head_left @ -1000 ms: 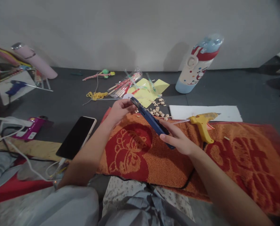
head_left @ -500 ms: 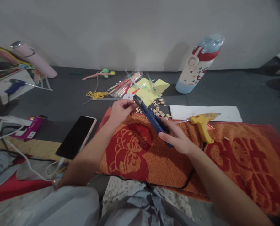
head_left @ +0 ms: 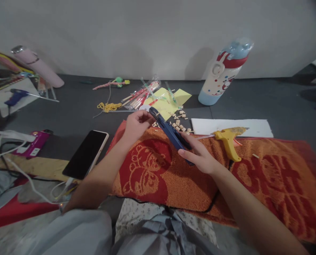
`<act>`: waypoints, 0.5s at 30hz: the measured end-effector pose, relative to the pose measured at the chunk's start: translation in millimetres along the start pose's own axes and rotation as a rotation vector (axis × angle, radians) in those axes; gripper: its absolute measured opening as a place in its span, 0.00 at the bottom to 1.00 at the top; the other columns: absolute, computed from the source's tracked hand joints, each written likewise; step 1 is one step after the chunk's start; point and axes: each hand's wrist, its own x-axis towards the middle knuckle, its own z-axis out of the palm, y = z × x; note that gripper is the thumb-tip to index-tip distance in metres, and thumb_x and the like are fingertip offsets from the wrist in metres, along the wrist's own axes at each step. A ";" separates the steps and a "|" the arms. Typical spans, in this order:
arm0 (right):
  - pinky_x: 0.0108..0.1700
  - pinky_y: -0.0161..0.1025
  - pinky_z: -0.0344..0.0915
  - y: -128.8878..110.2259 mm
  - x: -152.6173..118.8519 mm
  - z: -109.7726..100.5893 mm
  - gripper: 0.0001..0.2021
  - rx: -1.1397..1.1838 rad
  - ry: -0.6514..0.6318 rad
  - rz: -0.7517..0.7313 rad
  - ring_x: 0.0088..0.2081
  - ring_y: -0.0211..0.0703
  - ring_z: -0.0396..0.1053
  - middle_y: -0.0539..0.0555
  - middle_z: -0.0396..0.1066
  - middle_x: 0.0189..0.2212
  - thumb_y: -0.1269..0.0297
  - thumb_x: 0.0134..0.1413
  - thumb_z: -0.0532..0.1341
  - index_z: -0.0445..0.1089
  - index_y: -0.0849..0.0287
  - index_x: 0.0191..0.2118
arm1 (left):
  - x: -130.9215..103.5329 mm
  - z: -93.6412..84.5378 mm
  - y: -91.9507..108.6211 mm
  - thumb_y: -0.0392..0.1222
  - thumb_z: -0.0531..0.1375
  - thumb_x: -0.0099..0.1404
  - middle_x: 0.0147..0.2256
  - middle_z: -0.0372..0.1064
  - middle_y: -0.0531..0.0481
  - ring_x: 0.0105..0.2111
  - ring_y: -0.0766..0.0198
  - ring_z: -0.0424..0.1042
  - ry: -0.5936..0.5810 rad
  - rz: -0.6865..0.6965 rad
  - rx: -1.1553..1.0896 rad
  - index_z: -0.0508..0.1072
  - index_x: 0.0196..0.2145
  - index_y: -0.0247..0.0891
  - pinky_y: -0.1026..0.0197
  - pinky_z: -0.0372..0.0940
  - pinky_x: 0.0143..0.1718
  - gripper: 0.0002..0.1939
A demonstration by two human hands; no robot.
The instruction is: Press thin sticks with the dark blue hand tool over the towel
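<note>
My right hand point(head_left: 200, 154) grips the handles of a blue cutting tool point(head_left: 167, 128) that slants up and to the left over an orange and red towel point(head_left: 266, 177). My left hand point(head_left: 135, 124) has its fingertips pinched at the tool's tip; whatever small piece is between them is too small to make out. Several small wooden bits point(head_left: 178, 123) lie scattered just behind the tool. A yellow glue gun point(head_left: 229, 139) rests on the towel to the right of my right hand.
A black phone point(head_left: 85, 153) lies left of the towel, beside a magenta pack point(head_left: 35, 143) and white cables. Yellow paper point(head_left: 168, 101), wrapped sticks point(head_left: 140, 95), yellow string point(head_left: 108, 107), a white sheet point(head_left: 235, 126) and a tilted water bottle point(head_left: 223, 74) sit behind. A pink flask point(head_left: 37, 66) lies far left.
The tool's tip and my left hand have shifted slightly; my right hand has edged a little left. Nothing else has moved.
</note>
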 end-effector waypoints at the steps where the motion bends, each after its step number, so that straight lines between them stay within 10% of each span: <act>1: 0.64 0.54 0.56 0.8 -0.2 0.0 0.32 0.004 0.004 -0.001 0.62 0.59 0.61 0.57 0.63 0.62 0.45 0.56 0.60 0.61 0.54 0.63 | -0.3 0.1 0.6 0.45 0.68 0.47 0.20 0.66 0.54 0.20 0.70 0.65 -0.002 -0.001 0.004 0.71 0.24 0.35 0.65 0.61 0.24 0.12; 15: 0.65 0.56 0.54 -1.9 1.3 0.0 0.32 -0.015 0.025 0.015 0.62 0.59 0.60 0.57 0.64 0.62 0.44 0.56 0.60 0.62 0.53 0.63 | -3.3 -0.1 3.4 0.42 0.66 0.48 0.24 0.68 0.53 0.24 0.70 0.64 0.015 0.049 0.037 0.71 0.25 0.36 0.64 0.62 0.28 0.09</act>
